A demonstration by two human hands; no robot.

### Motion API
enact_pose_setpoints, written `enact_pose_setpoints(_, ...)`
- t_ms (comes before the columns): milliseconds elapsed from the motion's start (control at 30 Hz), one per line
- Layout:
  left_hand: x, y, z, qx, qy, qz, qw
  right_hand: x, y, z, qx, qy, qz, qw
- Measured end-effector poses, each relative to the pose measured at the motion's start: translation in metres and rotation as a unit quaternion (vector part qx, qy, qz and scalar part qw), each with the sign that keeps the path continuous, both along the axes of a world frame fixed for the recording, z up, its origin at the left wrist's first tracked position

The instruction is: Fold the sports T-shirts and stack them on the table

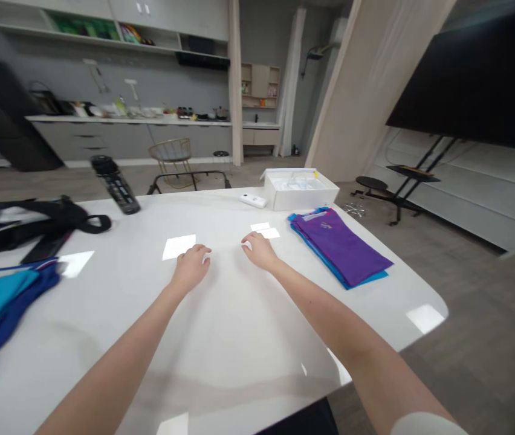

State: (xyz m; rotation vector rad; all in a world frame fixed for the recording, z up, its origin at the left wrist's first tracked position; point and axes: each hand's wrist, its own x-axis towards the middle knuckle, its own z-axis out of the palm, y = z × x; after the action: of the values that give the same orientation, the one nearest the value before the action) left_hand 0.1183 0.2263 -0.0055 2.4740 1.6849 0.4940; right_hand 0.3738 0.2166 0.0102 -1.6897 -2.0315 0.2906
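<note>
Over the middle of the white table [221,338] my left hand [191,266] hovers or rests with its fingers bent and apart, holding nothing. My right hand [258,249] mirrors it a short way to the right, fingers loosely curved and also without anything in them. Right of that hand lies a folded purple garment [343,248] on top of a blue one [369,279]. At the left edge is a pile of turquoise and navy clothing [1,302], well apart from my left hand.
A white box [303,192] stands at the table's far side beside a small white device [252,200]. Toward the far left are a black bottle [116,186] and a black strapped bag [26,220]. Beyond the table stand a chair [171,154] and a stool [370,183].
</note>
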Motion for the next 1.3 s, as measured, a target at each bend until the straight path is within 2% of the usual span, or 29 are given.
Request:
enact_pose_setpoints(133, -0.113, -0.034, 0.009, 0.003, 0.005, 0.085, 0.996, -0.11, -0.001, -0.001, -0.063, 0.043, 0.102, 0.992)
enact_pose_setpoints(233, -0.2, -0.064, 0.015, 0.011, 0.041, 0.162, 0.986, -0.185, -0.012, -0.004, -0.092, 0.044, 0.173, 0.98)
enact_pose_setpoints(300, -0.258, -0.085, 0.016, 0.052, 0.087, 0.243, 0.965, -0.225, -0.024, -0.008, -0.089, 0.026, 0.203, 0.975)
enact_pose_setpoints(367, -0.311, -0.104, 0.016, 0.101, 0.127, 0.344, 0.925, -0.254, -0.037, -0.011, -0.086, 0.017, 0.23, 0.969)
enact_pose_setpoints(433, -0.353, -0.119, 0.014, 0.1, 0.143, 0.416, 0.893, -0.274, -0.05, -0.015, -0.094, 0.025, 0.261, 0.961)
enact_pose_setpoints(467, -0.369, -0.124, 0.013, 0.08, 0.143, 0.432, 0.887, -0.281, -0.055, -0.016, -0.1, 0.034, 0.277, 0.955)
enact_pose_setpoints(567, -0.395, -0.132, 0.01, 0.029, 0.135, 0.423, 0.895, -0.3, -0.065, -0.019, -0.121, 0.06, 0.312, 0.94)
enact_pose_setpoints(800, -0.393, -0.135, 0.012, 0.047, 0.132, 0.409, 0.902, -0.332, -0.067, -0.019, -0.129, 0.102, 0.34, 0.926)
enact_pose_setpoints(900, -0.385, -0.136, 0.02, 0.085, 0.068, 0.405, 0.908, -0.331, -0.069, -0.02, -0.133, 0.124, 0.342, 0.922)
enact_pose_setpoints(967, -0.371, -0.137, 0.029, 0.121, 0.003, 0.386, 0.914, -0.324, -0.069, -0.022, -0.136, 0.136, 0.336, 0.922)
enact_pose_setpoints(1067, -0.328, -0.135, 0.048, 0.161, -0.111, 0.298, 0.934, -0.312, -0.064, -0.02, -0.11, 0.178, 0.31, 0.927)
enact_pose_setpoints(1167, -0.263, -0.131, 0.065, 0.147, -0.22, 0.146, 0.953, -0.298, -0.055, -0.01, -0.048, 0.246, 0.288, 0.924)
enact_pose_setpoints(1233, -0.217, -0.128, 0.073, 0.11, -0.308, 0.055, 0.943, -0.284, -0.05, 0.001, -0.026, 0.274, 0.301, 0.913)
enact_pose_setpoints(1300, -0.176, -0.124, 0.075, 0.064, -0.378, -0.012, 0.923, -0.263, -0.048, 0.012, -0.046, 0.283, 0.312, 0.906)
